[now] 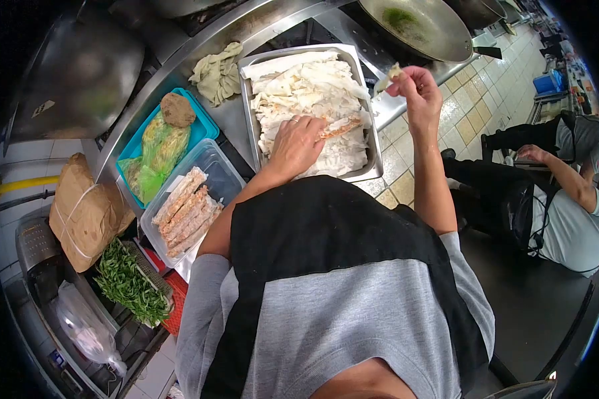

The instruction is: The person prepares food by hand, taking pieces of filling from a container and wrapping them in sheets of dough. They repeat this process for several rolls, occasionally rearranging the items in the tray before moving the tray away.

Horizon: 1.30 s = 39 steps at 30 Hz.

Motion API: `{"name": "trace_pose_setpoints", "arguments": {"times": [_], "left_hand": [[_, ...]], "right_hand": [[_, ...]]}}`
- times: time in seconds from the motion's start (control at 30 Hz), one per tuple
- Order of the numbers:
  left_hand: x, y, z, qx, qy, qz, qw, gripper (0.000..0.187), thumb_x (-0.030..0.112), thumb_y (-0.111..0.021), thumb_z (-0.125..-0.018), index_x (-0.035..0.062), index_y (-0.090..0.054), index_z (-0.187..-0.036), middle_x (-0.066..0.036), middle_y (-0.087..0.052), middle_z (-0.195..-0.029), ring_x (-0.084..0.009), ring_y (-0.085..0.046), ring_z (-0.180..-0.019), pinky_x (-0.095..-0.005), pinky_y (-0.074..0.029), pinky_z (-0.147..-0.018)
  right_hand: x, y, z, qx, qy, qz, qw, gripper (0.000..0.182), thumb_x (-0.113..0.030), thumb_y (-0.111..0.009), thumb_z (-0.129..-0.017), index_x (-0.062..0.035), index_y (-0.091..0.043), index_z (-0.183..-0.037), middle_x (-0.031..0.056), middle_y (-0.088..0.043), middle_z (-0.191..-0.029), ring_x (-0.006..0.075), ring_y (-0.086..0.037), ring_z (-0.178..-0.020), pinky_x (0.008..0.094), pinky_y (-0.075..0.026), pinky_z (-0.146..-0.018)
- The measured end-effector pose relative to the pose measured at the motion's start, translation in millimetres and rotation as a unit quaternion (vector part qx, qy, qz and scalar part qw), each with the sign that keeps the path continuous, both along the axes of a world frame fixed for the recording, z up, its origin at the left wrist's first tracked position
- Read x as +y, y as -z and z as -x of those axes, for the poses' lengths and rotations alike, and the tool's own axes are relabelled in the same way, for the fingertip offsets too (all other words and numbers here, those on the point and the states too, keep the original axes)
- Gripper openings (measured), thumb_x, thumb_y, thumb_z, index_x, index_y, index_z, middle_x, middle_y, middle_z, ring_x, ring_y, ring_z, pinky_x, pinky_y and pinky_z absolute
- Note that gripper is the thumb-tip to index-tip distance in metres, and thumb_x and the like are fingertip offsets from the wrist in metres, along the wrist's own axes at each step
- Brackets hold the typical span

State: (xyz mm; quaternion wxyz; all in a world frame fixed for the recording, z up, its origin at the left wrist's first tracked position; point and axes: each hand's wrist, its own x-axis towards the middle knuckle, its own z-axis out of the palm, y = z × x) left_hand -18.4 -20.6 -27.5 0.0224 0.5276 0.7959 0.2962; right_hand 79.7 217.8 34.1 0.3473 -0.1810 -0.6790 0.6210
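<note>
A steel tray (pixel 378 159) in front of me is full of long pieces of flaky white food that looks like cooked fish (pixel 306 86). Over its near half is my left hand (pixel 298 143), its fingers bent onto one end of an orange-brown strip (pixel 343 126) lying among the white pieces. My right hand (pixel 416 93) is raised beyond the tray's right edge. Between its thumb and fingers it pinches a small pale scrap (pixel 386 78). To the left, a clear plastic container (pixel 227 159) holds several similar orange-brown strips (pixel 188 213).
A crumpled cloth (pixel 217 73) lies left of the tray. The turquoise tub (pixel 205 110) contains green-bagged food. A large pan (pixel 432 30) sits at upper right. Left are a brown paper package (pixel 86 213) and leafy greens (pixel 130 282). Another person (pixel 566 219) is at the right.
</note>
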Motion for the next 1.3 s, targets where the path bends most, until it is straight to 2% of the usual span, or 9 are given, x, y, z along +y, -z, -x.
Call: {"name": "trace_pose_setpoints", "arguments": {"times": [0.07,0.13,0.2,0.23,0.33,0.7,0.97,1.17,1.3], "left_hand": [[-1,-2,-3,-0.019,0.004,0.001,1.000,0.034,0.015,-0.074,-0.077,0.0078,-0.061,-0.107,-0.010,-0.061,-0.100,-0.0297,-0.057,-0.099,-0.0419,-0.044,-0.081],[-2,-2,-4,-0.037,0.005,-0.004,0.999,0.034,0.014,-0.074,-0.077,0.0074,-0.060,-0.107,-0.010,-0.061,-0.100,-0.0305,-0.058,-0.099,-0.0416,-0.044,-0.082],[0,1,-4,-0.055,0.000,-0.016,0.998,0.034,0.015,-0.074,-0.077,0.0070,-0.061,-0.108,-0.010,-0.061,-0.100,-0.0310,-0.058,-0.099,-0.0415,-0.044,-0.083],[1,1,-4,-0.049,0.003,-0.013,0.999,0.034,0.015,-0.074,-0.077,0.0068,-0.061,-0.108,-0.011,-0.061,-0.100,-0.0312,-0.058,-0.099,-0.0414,-0.045,-0.083],[3,-2,-4,-0.045,0.008,-0.006,0.999,0.033,0.017,-0.073,-0.079,0.0064,-0.063,-0.109,-0.011,-0.061,-0.098,-0.0320,-0.059,-0.096,-0.0410,-0.046,-0.082],[22,-4,-3,-0.022,0.009,-0.025,0.999,0.013,0.018,-0.069,-0.083,0.0071,-0.070,-0.090,-0.011,-0.061,-0.084,-0.0315,-0.064,-0.077,-0.0418,-0.051,-0.072],[34,2,1,-0.033,-0.014,0.016,0.999,0.010,0.012,-0.062,-0.085,0.0033,-0.068,-0.085,-0.016,-0.063,-0.086,-0.0342,-0.065,-0.080,-0.0444,-0.052,-0.073],[32,8,9,-0.091,-0.056,0.002,0.994,0.012,0.011,-0.062,-0.086,0.0012,-0.068,-0.089,-0.018,-0.066,-0.088,-0.0363,-0.065,-0.083,-0.0438,-0.051,-0.074],[23,11,17,-0.133,-0.054,-0.004,0.990,0.014,0.013,-0.064,-0.085,-0.0006,-0.068,-0.089,-0.017,-0.068,-0.083,-0.0342,-0.066,-0.078,-0.0402,-0.051,-0.071]], "right_hand": [[-6,-7,8,0.050,-0.013,0.011,0.999,0.007,-0.006,-0.061,-0.094,0.0002,-0.060,-0.093,0.0050,-0.065,-0.079,0.0101,-0.063,-0.069,0.0239,-0.051,-0.064],[-8,-6,10,-0.098,-0.078,-0.062,0.990,0.006,-0.003,-0.062,-0.091,-0.0012,-0.060,-0.096,0.0111,-0.067,-0.088,0.0170,-0.067,-0.077,0.0287,-0.053,-0.070],[-18,-7,5,-0.227,-0.134,-0.348,0.900,0.013,-0.001,-0.063,-0.087,-0.0040,-0.064,-0.100,0.0138,-0.067,-0.095,0.0227,-0.067,-0.082,0.0322,-0.053,-0.074],[-14,6,6,-0.242,-0.184,-0.376,0.875,0.019,-0.003,-0.066,-0.083,-0.0073,-0.068,-0.101,0.0142,-0.066,-0.103,0.0299,-0.066,-0.091,0.0364,-0.052,-0.078],[-18,18,-2,-0.229,-0.274,-0.456,0.815,0.022,-0.008,-0.069,-0.080,-0.0064,-0.067,-0.101,0.0131,-0.065,-0.106,0.0339,-0.063,-0.094,0.0395,-0.051,-0.082],[-24,29,0,-0.249,-0.264,-0.504,0.784,0.014,-0.019,-0.066,-0.081,-0.0107,-0.068,-0.092,0.0075,-0.066,-0.090,0.0296,-0.064,-0.088,0.0428,-0.050,-0.078],[-27,35,10,-0.281,-0.256,-0.548,0.745,0.012,-0.019,-0.065,-0.081,-0.0071,-0.064,-0.083,0.0101,-0.065,-0.086,0.0312,-0.063,-0.084,0.0424,-0.048,-0.078],[-24,26,11,-0.293,-0.275,-0.485,0.777,0.009,-0.013,-0.063,-0.077,-0.0051,-0.062,-0.082,0.0116,-0.066,-0.076,0.0324,-0.064,-0.074,0.0420,-0.050,-0.069],[-20,19,10,-0.269,-0.190,-0.394,0.858,0.009,-0.012,-0.062,-0.078,-0.0057,-0.064,-0.084,0.0136,-0.067,-0.076,0.0341,-0.065,-0.071,0.0406,-0.051,-0.066]]}}
